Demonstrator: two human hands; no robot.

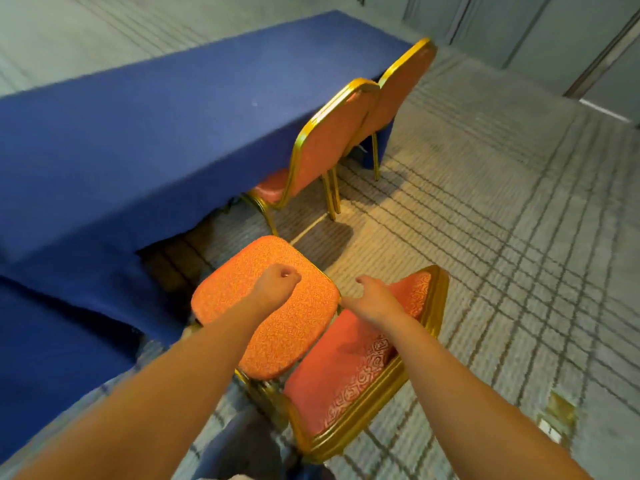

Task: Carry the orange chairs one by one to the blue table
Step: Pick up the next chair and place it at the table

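Risk: a push with no firm grip could swing the chair (266,306) askew — a leg may catch the hanging cloth (104,230).
Chair: orange patterned seat, gold frame, upright.
Place: lower centre, just beside the blue table (156,116).
Hands: left hand (280,281) a fist holding nothing; right hand (375,303) relaxed over the backrest — contact unclear.

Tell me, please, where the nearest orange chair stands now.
The chair sits lower centre in the head view, facing the blue table, nearer than two other chairs.
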